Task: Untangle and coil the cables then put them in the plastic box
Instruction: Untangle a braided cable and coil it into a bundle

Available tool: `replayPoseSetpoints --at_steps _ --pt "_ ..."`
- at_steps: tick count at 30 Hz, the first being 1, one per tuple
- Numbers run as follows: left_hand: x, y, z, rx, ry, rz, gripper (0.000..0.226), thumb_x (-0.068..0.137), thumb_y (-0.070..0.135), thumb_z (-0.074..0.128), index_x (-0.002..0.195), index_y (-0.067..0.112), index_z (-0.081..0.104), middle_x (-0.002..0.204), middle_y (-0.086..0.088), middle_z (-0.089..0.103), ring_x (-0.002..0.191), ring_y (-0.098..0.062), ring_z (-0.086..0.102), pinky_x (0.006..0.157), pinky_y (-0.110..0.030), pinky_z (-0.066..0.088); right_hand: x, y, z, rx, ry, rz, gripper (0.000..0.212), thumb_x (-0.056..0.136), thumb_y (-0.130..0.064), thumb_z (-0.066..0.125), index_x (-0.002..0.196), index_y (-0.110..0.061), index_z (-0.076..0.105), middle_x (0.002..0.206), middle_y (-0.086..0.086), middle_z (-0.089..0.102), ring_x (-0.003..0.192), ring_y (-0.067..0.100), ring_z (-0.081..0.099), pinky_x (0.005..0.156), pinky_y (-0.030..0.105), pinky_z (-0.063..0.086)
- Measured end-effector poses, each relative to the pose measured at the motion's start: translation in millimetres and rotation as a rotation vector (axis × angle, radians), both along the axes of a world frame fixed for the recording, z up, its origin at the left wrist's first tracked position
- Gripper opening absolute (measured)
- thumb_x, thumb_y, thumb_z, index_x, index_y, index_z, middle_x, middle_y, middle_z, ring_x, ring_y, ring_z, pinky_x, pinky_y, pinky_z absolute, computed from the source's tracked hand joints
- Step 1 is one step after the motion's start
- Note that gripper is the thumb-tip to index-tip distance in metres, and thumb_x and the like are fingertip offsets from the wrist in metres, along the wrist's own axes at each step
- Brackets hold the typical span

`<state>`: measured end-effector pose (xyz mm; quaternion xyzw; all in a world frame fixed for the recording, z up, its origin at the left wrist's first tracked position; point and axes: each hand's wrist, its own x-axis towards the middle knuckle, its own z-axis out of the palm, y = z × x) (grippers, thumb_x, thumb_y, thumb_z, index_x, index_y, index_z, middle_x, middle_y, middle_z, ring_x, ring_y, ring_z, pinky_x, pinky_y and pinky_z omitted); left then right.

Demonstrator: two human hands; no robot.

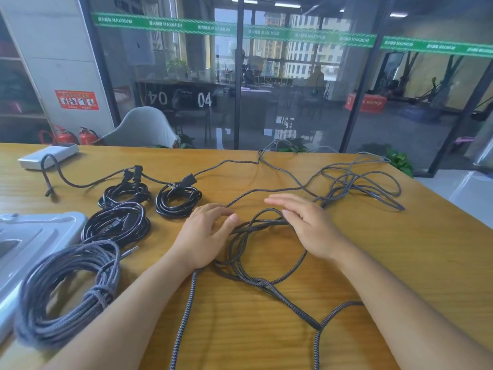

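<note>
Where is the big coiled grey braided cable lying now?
In the head view, the big coiled grey braided cable lies at the near left of the wooden table, beside the clear plastic box.

We're over a wooden table [266,329], grain running crosswise. On it at our left sits a coiled grey braided cable [64,292], and beyond it three black coiled cables [117,225] [125,193] [178,200]. A loose grey braided cable [266,284] sprawls across the middle and far right in tangled loops. A plastic box [34,236] lies at the left edge, a white flat box [48,154] at the far left corner.
</note>
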<state>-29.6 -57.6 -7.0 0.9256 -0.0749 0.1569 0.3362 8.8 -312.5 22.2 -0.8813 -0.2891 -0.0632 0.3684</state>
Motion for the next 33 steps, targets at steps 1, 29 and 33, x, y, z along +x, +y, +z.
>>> replayPoseSetpoints --at_steps 1,29,33 --pt "0.3 0.5 1.2 -0.001 -0.020 0.012 0.045 0.103 0.054 0.049 0.133 0.026 0.067 0.140 0.007 0.061 0.136 -0.015 0.049 0.115 -0.038 0.038 -0.1 1.1 0.9 0.040 0.006 -0.008 0.037 0.111 -0.022 0.045 0.138 -0.036 0.065 0.144 -0.026 0.056 0.136 -0.011 0.043 0.115 0.021 0.034" --pt "8.3 34.0 9.6 -0.246 -0.239 0.528 0.049 0.099 0.028 0.065 0.145 0.019 0.055 0.142 0.005 0.057 0.137 -0.014 0.043 0.117 -0.030 0.030 165.0 199.1 17.4 -0.719 -0.155 -0.088 0.058 0.112 -0.018 0.038 0.165 -0.033 0.022 0.175 0.001 0.012 0.160 0.026 0.011 0.129 0.049 0.006" --pt "10.7 33.6 8.5 -0.224 -0.225 0.533 0.048 0.099 0.031 0.064 0.145 0.022 0.054 0.142 0.008 0.057 0.137 -0.012 0.043 0.114 -0.028 0.028 168.0 199.6 18.3 -0.820 -0.178 -0.172 0.055 0.113 -0.025 0.038 0.164 -0.034 0.022 0.171 0.008 0.023 0.157 0.033 0.021 0.125 0.055 0.013"
